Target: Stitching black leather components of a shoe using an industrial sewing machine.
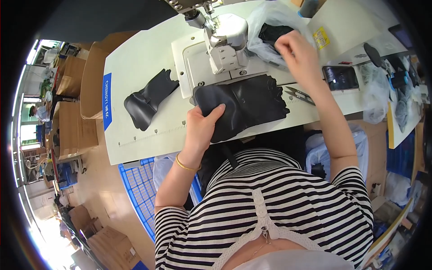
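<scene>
My left hand (200, 127) grips the near left edge of a stack of black, leather-like cut pieces (252, 104), thumb on top. The stack lies at the table's front edge, its layered, notched ends fanned to the right. Over an opened clear plastic bag (263, 53) at the back right is my right hand (297, 50), its fingers curled together beside the black material (272, 33) inside. Whether something is pinched in those fingers cannot be made out. Another black piece (150, 100) lies apart on the table, left of the sewing machine (225, 47).
Scissors (300, 95) lie open right of the stack, with a phone (340, 78) beyond them. A blue basket (139, 193) stands below the table (121, 144) on the left. Cardboard boxes (74, 126) line the left side. A plastic-lined container (337, 148) sits beneath the right edge.
</scene>
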`<move>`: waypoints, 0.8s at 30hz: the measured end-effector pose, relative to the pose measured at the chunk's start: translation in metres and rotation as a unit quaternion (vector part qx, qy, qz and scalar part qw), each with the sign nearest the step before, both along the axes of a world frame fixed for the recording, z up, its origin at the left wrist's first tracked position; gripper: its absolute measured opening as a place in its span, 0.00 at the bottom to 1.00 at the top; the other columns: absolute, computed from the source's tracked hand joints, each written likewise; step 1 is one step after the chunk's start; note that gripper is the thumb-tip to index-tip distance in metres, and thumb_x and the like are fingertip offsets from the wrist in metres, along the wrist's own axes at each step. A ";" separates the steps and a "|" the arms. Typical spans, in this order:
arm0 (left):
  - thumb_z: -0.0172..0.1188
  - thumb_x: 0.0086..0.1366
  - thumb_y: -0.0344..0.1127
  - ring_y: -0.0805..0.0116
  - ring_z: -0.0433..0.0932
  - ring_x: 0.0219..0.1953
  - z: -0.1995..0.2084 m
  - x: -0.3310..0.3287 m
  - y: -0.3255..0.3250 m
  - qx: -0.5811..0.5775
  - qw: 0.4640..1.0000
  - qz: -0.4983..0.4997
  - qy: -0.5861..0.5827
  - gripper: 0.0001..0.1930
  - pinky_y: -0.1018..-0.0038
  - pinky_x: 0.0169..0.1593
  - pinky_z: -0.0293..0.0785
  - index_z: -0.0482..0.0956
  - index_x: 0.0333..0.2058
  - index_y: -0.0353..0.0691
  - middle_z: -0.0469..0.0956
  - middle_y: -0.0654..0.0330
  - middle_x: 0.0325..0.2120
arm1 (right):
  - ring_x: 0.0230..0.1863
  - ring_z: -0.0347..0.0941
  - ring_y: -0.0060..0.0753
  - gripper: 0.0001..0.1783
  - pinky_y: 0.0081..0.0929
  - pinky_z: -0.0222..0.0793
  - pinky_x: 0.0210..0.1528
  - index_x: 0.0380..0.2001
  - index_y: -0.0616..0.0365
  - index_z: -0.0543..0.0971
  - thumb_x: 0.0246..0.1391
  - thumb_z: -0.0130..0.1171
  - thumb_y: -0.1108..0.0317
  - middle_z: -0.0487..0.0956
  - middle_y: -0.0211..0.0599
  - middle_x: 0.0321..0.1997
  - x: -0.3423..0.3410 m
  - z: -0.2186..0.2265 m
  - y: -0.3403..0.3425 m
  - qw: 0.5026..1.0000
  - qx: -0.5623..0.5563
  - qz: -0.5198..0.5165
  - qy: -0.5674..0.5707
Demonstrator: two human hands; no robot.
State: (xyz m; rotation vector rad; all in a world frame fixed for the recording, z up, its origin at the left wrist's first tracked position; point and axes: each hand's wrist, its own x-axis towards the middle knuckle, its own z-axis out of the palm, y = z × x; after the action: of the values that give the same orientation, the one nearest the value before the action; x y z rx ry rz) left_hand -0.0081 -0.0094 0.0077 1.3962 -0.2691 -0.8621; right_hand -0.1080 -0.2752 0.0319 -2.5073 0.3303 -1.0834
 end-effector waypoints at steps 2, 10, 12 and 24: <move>0.59 0.61 0.29 0.72 0.79 0.30 -0.002 0.003 0.001 0.009 1.000 0.007 0.014 0.10 0.77 0.35 0.77 0.78 0.38 0.26 0.80 0.56 0.31 | 0.30 0.71 0.40 0.05 0.34 0.70 0.34 0.29 0.58 0.73 0.48 0.56 0.72 0.71 0.35 0.28 -0.005 -0.002 0.038 0.983 -0.089 0.144 -0.066; 0.62 0.57 0.26 0.72 0.79 0.28 0.014 0.002 -0.011 0.015 0.998 -0.015 0.056 0.08 0.78 0.33 0.77 0.79 0.35 0.28 0.81 0.56 0.30 | 0.30 0.74 0.39 0.15 0.29 0.71 0.27 0.33 0.63 0.74 0.37 0.61 0.73 0.74 0.39 0.33 -0.006 -0.042 0.088 0.942 -0.135 0.300 -0.062; 0.63 0.55 0.24 0.72 0.79 0.28 0.013 0.002 -0.013 0.022 0.999 -0.037 -0.004 0.08 0.77 0.32 0.77 0.79 0.34 0.28 0.81 0.56 0.30 | 0.30 0.74 0.39 0.15 0.29 0.71 0.28 0.34 0.63 0.75 0.38 0.62 0.74 0.74 0.39 0.33 -0.006 -0.047 0.087 0.947 -0.126 0.290 -0.052; 0.63 0.52 0.22 0.71 0.80 0.30 0.010 0.003 -0.011 -0.003 0.998 -0.026 0.049 0.09 0.76 0.35 0.78 0.79 0.35 0.28 0.81 0.56 0.30 | 0.36 0.72 0.37 0.20 0.31 0.69 0.36 0.38 0.60 0.76 0.36 0.66 0.74 0.74 0.34 0.33 -0.015 -0.043 0.104 0.981 -0.022 0.192 -0.028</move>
State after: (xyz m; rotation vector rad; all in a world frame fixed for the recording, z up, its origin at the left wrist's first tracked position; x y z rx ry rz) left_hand -0.0048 -0.0205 0.0181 1.3426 -0.2332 -0.9684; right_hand -0.1225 -0.1710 -0.0115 -2.4343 -0.1897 -1.0060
